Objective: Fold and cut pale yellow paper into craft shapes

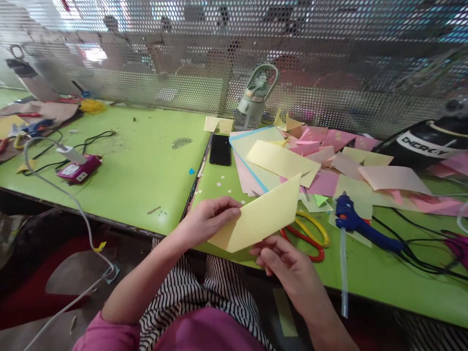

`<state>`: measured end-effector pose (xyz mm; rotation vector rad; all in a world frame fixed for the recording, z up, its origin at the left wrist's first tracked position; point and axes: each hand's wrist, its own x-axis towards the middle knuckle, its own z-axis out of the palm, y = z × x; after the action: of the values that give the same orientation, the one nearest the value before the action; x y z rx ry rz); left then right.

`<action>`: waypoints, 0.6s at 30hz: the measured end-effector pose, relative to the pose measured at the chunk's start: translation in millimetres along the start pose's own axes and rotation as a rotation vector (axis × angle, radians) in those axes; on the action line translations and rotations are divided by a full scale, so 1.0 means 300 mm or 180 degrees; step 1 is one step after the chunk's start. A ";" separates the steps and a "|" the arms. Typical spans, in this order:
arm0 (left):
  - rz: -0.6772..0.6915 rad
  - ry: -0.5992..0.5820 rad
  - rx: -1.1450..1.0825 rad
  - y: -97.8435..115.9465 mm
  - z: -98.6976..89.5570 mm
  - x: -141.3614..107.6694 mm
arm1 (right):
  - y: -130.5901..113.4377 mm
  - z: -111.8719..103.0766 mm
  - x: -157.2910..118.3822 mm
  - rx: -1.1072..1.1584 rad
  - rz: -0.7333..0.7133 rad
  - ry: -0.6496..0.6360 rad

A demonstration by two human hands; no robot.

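Observation:
A folded-looking piece of pale yellow paper (265,214) is raised above the front edge of the table, slanting up to the right. My left hand (214,217) pinches it at its left end, thumb on top. Just below the paper's lower edge is my right hand (281,261), its fingers loosely bent and apart, with nothing seen in them. Whether its fingertips touch the paper is hard to see. Scissors with red and yellow handles (305,236) lie behind the right hand, their blades partly hidden. To the right rests a blue glue gun (353,217) with a clear glue stick (344,273) overhanging the edge.
Pink and yellow paper pieces (321,156) are heaped at the back right. A phone (220,149), a water bottle (252,102) and a black ENERGY container (427,144) stand or lie around them. On the left are a purple power adapter (78,169) and cables. A perforated metal screen (164,73) closes off the back.

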<state>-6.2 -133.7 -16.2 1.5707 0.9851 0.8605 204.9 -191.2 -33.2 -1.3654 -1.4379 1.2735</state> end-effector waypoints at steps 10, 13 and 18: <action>0.0743 0.0478 -0.0417 0.074 -0.010 -0.004 | -0.109 0.011 0.025 -0.0772 -0.1254 0.0841; 0.1122 0.0712 -0.0205 0.069 -0.020 0.002 | -0.116 0.017 0.038 -0.0936 -0.1501 0.0903; 0.1433 0.0946 0.0205 0.067 -0.030 0.004 | -0.109 -0.002 0.072 -0.1401 -0.2048 0.1044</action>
<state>-10.4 -131.6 5.5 1.7864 0.8800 1.4178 195.3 -167.6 -3.4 -1.1546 -1.7736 0.3180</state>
